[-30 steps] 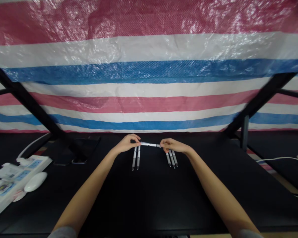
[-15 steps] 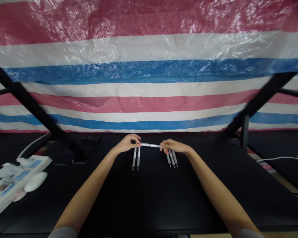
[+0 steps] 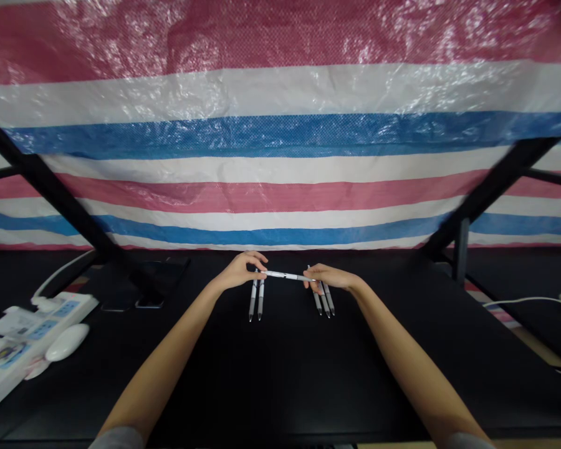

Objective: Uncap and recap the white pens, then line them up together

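The left hand [image 3: 236, 272] and right hand [image 3: 333, 275] have fingers clamped on opposite ends of a slim, cylindrical white-and-grey pen [image 3: 295, 277] over the smooth black surface [image 3: 280, 368]. 2 tapered pens [image 3: 260, 299] lie by the left; 3 matching pens [image 3: 325, 302], by the right.

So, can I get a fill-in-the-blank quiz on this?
On the black tabletop, ____ slim white-and-grey pens lie near the left hand.
Near the right hand lie ____ more pens.
On the held pen, the end nearer the right hand is ____.
A white plastic power strip lies at the picture's ____ edge.
Missing words: two; three; grey; left.
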Action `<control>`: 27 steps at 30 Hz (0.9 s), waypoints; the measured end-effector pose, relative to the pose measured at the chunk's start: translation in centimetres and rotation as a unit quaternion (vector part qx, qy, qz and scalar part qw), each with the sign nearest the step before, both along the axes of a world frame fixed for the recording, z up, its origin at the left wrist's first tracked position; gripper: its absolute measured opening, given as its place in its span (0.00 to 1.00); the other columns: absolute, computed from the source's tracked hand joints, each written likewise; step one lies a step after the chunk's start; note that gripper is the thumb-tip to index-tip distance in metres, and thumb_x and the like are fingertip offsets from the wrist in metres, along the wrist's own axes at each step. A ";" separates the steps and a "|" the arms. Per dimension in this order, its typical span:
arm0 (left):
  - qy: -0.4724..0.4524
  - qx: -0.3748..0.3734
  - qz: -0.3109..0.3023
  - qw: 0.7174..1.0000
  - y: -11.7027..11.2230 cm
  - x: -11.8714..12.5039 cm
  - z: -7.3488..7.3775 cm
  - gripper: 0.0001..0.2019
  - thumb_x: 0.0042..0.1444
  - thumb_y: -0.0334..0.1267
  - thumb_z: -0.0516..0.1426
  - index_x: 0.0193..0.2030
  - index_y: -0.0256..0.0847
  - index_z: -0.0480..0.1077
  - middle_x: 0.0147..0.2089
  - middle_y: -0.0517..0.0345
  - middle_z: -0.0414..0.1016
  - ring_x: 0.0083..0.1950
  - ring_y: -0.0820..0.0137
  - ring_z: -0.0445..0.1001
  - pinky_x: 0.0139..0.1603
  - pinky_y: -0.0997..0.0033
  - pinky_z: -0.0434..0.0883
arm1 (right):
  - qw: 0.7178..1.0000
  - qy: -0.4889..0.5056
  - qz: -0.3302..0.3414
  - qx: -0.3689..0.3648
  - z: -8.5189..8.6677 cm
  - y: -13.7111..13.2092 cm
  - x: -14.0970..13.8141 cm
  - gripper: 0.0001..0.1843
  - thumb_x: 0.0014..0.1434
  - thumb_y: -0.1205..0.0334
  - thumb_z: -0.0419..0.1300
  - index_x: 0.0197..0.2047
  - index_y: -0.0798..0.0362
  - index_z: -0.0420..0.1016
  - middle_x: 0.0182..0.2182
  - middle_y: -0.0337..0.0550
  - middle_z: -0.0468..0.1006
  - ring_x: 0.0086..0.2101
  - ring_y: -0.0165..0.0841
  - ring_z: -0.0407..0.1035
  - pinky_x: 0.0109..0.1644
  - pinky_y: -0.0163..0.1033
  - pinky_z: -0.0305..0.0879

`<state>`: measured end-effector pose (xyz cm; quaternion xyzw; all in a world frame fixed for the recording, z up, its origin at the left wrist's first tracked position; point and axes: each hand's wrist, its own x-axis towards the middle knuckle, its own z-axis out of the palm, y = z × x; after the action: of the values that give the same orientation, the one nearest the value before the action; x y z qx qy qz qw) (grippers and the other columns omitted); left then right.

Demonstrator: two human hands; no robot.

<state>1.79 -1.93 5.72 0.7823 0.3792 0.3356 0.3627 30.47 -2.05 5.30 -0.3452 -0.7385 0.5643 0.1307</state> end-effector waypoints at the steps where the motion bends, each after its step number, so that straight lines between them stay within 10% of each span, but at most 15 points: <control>1: -0.014 -0.015 -0.002 1.000 0.0 0.0 -0.1 0.06 0.42 0.37 0.65 0.29 0.41 0.75 0.45 0.53 0.74 0.46 0.65 0.72 0.52 0.57 0.65 | 1.000 -0.002 -0.002 0.002 0.0 0.0 0.0 0.28 0.59 0.40 0.49 0.30 0.58 0.74 0.13 0.35 0.68 0.19 0.26 0.62 0.35 0.37 0.61; 11: -0.346 -0.217 0.084 0.909 0.1 0.9 -0.6 0.14 0.47 0.45 0.63 0.32 0.36 0.68 0.37 0.51 0.78 0.39 0.66 0.77 0.46 0.63 0.72 | 0.998 0.044 -0.050 -0.011 0.3 -0.2 -0.3 0.28 0.57 0.39 0.51 0.40 0.57 0.73 0.21 0.40 0.74 0.23 0.27 0.67 0.28 0.33 0.60; 20: -0.342 -0.213 0.174 0.898 -0.2 2.5 -2.4 0.20 0.44 0.45 0.65 0.41 0.34 0.70 0.29 0.55 0.76 0.27 0.71 0.75 0.32 0.69 0.73 | 0.986 0.072 -0.148 0.043 -1.4 1.1 0.1 0.27 0.55 0.39 0.52 0.36 0.57 0.71 0.20 0.39 0.72 0.22 0.27 0.65 0.28 0.33 0.59; 27: -0.355 -0.194 0.198 0.893 0.0 2.9 -3.2 0.20 0.40 0.48 0.65 0.34 0.34 0.72 0.27 0.55 0.75 0.25 0.72 0.74 0.30 0.71 0.73 | 0.900 0.107 -0.379 0.186 -4.9 2.6 0.5 0.29 0.52 0.34 0.50 0.29 0.54 0.69 0.18 0.37 0.66 0.20 0.28 0.60 0.26 0.35 0.57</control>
<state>4.73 -1.96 2.50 0.4342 0.4296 0.5758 0.5435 30.96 0.51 0.44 -0.5064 -0.6247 0.3578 0.4747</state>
